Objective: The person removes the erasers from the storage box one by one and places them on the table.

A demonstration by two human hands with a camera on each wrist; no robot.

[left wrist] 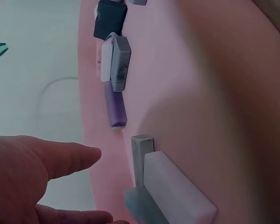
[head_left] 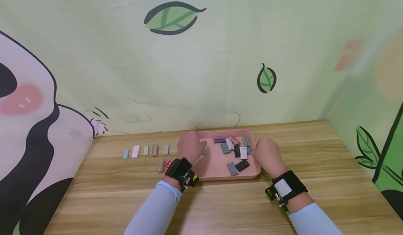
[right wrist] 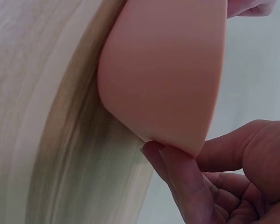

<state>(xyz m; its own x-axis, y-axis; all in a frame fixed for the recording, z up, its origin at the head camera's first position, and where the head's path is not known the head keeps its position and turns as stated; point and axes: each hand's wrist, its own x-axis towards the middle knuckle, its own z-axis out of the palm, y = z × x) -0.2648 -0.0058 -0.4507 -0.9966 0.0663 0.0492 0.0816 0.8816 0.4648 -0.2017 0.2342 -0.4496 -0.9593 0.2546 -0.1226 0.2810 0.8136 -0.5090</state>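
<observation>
A shallow pink tray (head_left: 215,163) holds several small eraser-like blocks. My left hand (head_left: 190,147) is over the tray's left end, its thumb extended and apart from the fingers. In the left wrist view, a white block (left wrist: 177,189), a narrow grey block (left wrist: 142,156) and a blurred pale blue block (left wrist: 142,205) lie near that hand; its lower fingertips are partly cut off, and I see nothing held. At the tray's right side, my right hand (head_left: 267,154) pinches the tray rim (right wrist: 189,144) between thumb and fingers.
Left of the tray, several pale blocks, including a pink-white one (head_left: 135,151), stand in a row on the wooden table (head_left: 119,193). A brown block (head_left: 161,165) and a red one (head_left: 169,164) lie nearer me. A printed cloth wall (head_left: 220,81) rises behind the table.
</observation>
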